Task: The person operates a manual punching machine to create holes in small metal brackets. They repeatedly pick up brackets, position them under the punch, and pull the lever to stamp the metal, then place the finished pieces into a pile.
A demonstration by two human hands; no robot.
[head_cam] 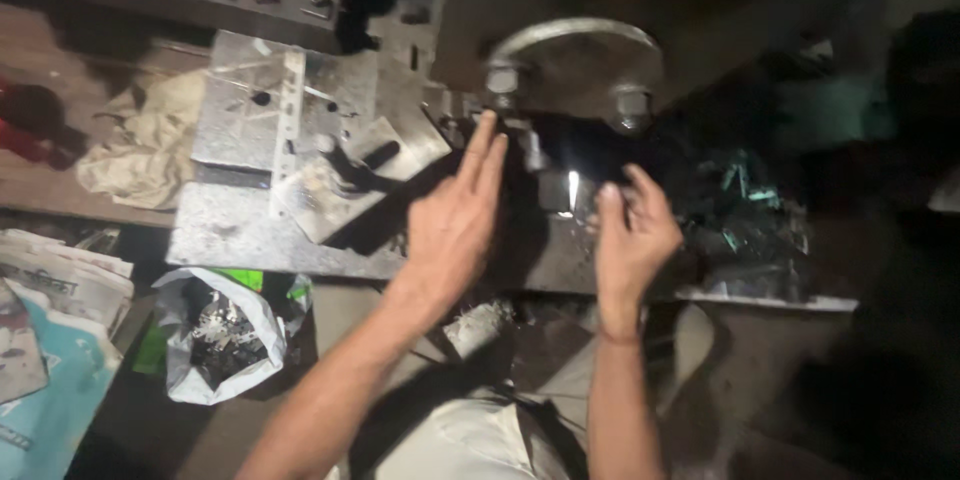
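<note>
Dim overhead view of a metal press bench. The landmark was the curved steel bracket (pixel 575 50) with its two large bolts, at the top centre of the view.

Your left hand (pixel 455 225) lay just below the bracket's left bolt (pixel 503 80). The index and middle fingers (pixel 484 150) were stretched out straight and close together, with their tips pointing up at that bolt. It held nothing. I could not tell whether the fingertips touched the metal or stopped just short of it.

Your right hand (pixel 635 235) was below the bracket's right bolt (pixel 630 105). Its fingers were loosely curled and parted, the palm turned inward, and it too appeared empty.

Between your hands, just under the bracket, sat a small glinting metal piece (pixel 572 190) in the dark tooling gap. It lay just beside your right thumb and apart from your left fingers.

Judging from this, the step in hand was reaching in to the tooling under the bracket, with nothing yet gripped. Taking hold of the piece would have called for the right fingers to close around it in a tight, poorly lit space, while keeping clear of the bolts.

Left of the bracket lay a steel base plate (pixel 250 230) with a crumpled rag (pixel 150 140) beyond it. Far below and left stood an open bag of metal bits (pixel 215 335). Right of the bracket was a heap of dark and green scrap (pixel 750 210)
</note>
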